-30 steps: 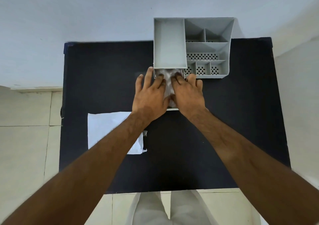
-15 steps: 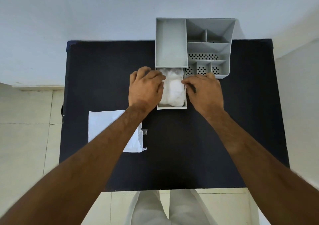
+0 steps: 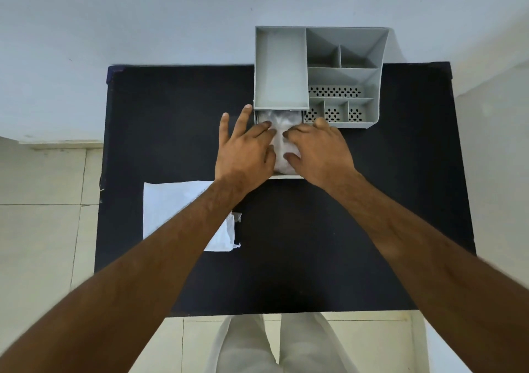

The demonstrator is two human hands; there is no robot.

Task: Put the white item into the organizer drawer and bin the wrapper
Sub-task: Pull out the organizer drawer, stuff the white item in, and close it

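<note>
A grey desk organizer (image 3: 317, 74) stands at the far edge of a black table (image 3: 171, 120). Its drawer (image 3: 286, 176) is pulled out toward me, and a crumpled white item (image 3: 282, 137) lies inside it. My left hand (image 3: 246, 152) and my right hand (image 3: 320, 150) lie flat over the drawer, fingers spread, pressing on the white item from both sides. Most of the drawer is hidden under my hands. A flat white wrapper (image 3: 177, 209) lies on the table at the near left, partly under my left forearm.
The organizer's open compartments (image 3: 340, 57) hold nothing visible. A white wall rises behind the table. Pale floor tiles (image 3: 43, 229) show at the left and right. My legs in light trousers (image 3: 280, 344) stand at the table's near edge.
My hands, which gripped the drawer's sides half a second ago, have come back over the white item and press on it with flat fingers. The wrapper has not moved.
</note>
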